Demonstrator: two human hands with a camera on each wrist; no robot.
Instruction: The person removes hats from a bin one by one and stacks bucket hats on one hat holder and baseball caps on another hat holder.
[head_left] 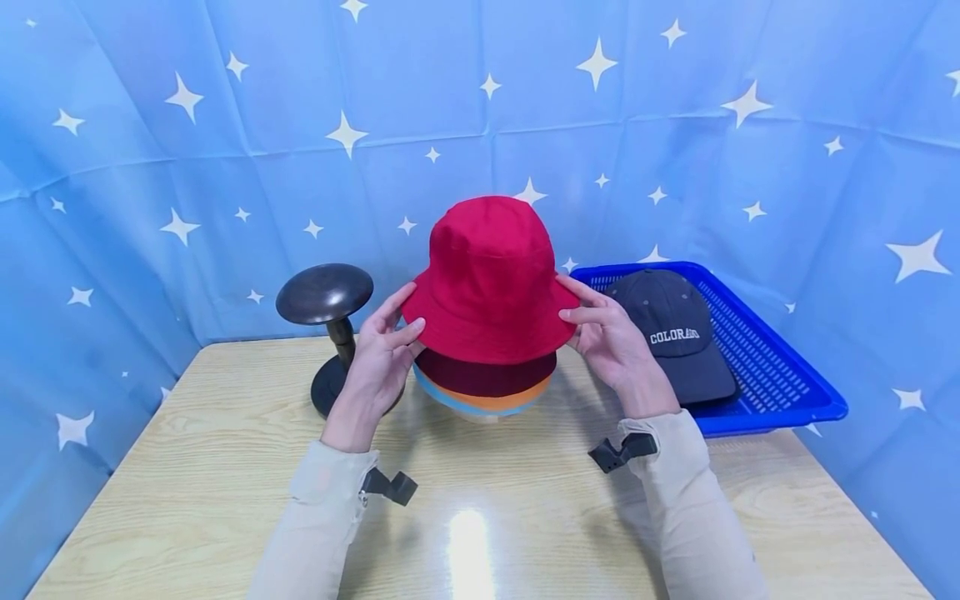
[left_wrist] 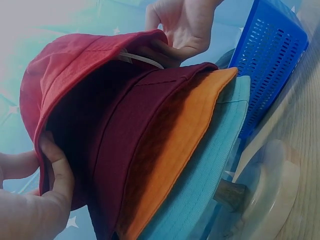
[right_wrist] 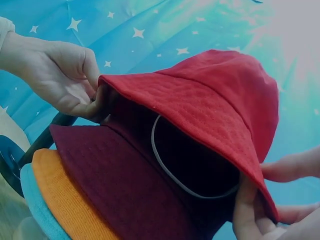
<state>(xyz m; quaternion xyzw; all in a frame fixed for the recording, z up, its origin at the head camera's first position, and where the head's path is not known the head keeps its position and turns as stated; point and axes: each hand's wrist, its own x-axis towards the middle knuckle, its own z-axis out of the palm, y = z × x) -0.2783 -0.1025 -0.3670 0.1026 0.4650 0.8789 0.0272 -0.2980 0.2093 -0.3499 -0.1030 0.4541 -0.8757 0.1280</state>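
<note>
Both hands pinch the brim of a red bucket hat (head_left: 491, 275), one at each side. My left hand (head_left: 382, 350) has its thumb on top of the brim and fingers underneath; my right hand (head_left: 611, 342) grips the opposite edge likewise. Directly below, a dark maroon bucket hat (left_wrist: 135, 120) sits over an orange hat (left_wrist: 185, 135) and a light blue hat (left_wrist: 215, 150), stacked on a stand whose pale round base (left_wrist: 272, 190) shows in the left wrist view. The red hat's crown covers the maroon one's top, and a thin pale cord (right_wrist: 165, 170) hangs inside the red brim.
A dark stand with a rounded top (head_left: 325, 294) stands on the wooden table (head_left: 225, 483) to the left. At the right, a blue perforated basket (head_left: 765, 358) holds a dark cap (head_left: 667, 325) lettered COLORADO. A blue star-patterned curtain (head_left: 420, 75) hangs behind.
</note>
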